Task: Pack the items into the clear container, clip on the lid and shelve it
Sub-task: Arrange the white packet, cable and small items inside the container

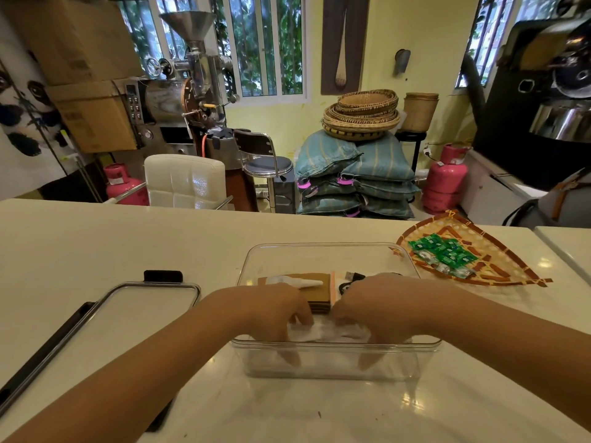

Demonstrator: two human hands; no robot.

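Note:
The clear container (319,251) stands on the white table in front of me. Inside it lie a stack of brown cards (319,292) with a white tube (297,280) on top, some small dark items (351,278) and a white crumpled packet (326,330) near the front wall. Both my hands reach into the container. My left hand (275,314) and my right hand (383,308) both hold the white packet, their fingers curled down over it. The clear lid (140,314) with black clips lies flat on the table to the left.
A woven fan-shaped tray (499,276) holding several green and clear sachets (447,254) lies at the right behind the container. A white chair (185,180) stands past the table's far edge. A second table top (572,247) adjoins on the right.

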